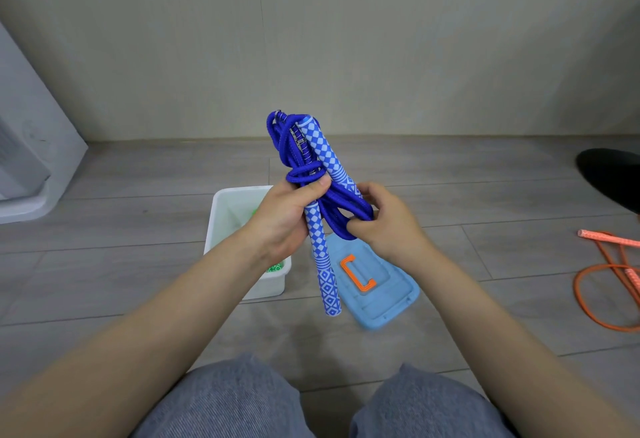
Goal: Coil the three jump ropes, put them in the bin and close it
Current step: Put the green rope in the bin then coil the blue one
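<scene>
I have the blue jump rope (313, 174) bundled in front of me, its two patterned handles side by side, long axis running up and away from my left hand (284, 221) at a slight tilt. My left fingers (317, 185) are wrapped round the handles and cord, thumb pressing a loop. My right hand (384, 219) is just beside them, its fingers hooked into the lower loops. The white bin (221, 226) sits below and slightly left of my left hand, something green inside; that hand is nearer to it. The blue lid (384, 299) lies below my right hand. The orange jump rope (602, 271) lies uncoiled, well off to the right.
</scene>
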Demonstrator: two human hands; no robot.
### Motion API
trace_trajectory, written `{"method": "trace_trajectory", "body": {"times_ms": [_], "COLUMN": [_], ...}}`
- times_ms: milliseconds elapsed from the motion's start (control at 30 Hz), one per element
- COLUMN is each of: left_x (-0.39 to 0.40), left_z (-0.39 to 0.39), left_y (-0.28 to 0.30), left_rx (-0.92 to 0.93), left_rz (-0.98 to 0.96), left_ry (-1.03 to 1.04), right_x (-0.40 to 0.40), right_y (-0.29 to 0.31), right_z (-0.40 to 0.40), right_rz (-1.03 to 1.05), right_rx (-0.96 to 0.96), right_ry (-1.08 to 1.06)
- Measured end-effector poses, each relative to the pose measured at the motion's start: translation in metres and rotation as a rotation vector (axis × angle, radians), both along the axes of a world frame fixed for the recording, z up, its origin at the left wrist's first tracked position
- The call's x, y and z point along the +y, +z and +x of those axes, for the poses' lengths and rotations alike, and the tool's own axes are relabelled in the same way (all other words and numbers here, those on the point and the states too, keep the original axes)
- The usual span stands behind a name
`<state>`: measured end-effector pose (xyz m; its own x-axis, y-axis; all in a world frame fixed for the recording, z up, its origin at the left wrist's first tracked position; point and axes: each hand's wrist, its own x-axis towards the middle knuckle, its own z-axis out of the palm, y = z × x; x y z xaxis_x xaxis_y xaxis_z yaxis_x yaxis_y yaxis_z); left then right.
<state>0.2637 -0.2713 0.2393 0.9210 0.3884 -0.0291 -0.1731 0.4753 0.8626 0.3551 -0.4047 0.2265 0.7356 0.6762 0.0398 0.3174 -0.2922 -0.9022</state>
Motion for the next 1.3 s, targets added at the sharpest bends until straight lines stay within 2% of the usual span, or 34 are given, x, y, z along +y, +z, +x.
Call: {"method": "trace_trajectory", "body": {"times_ms": [167, 233, 367, 500, 633, 1000, 1300], "left_x": [-0.002, 0.000, 0.003, 0.002, 0.002, 0.010, 0.014], "left_z": [0.002, 0.002, 0.002, 0.004, 0.004, 0.001, -0.001], "left_y": [-0.002, -0.003, -0.007, -0.006, -0.007, -0.006, -0.007], "left_rx": [-0.020, -0.018, 0.000, 0.002, 0.015, 0.082, 0.173], "left_rz": [0.018, 0.016, 0.016, 0.001, -0.015, -0.068, -0.048], "left_ry": [0.055, 0.083, 0.116, 0.139, 0.146, 0.079, -0.093], "right_x": [0.003, 0.003, -0.002, -0.003, -0.003, -0.017, -0.026], "right_y": [0.003, 0.002, -0.004, -0.006, -0.003, 0.003, 0.008], "right_z": [-0.001, -0.001, 0.005, 0.005, 0.005, 0.008, 0.016], "right_rz": [-0.126, -0.168, -0.076, 0.131, 0.190, 0.130, -0.059], "right_rx": [-0.118, -0.106, 0.028, 0.315, 0.463, 0.378, 0.193], "right_ry": [-0.018, -0.011, -0.020, -0.029, 0.036, 0.257, 0.412]}}
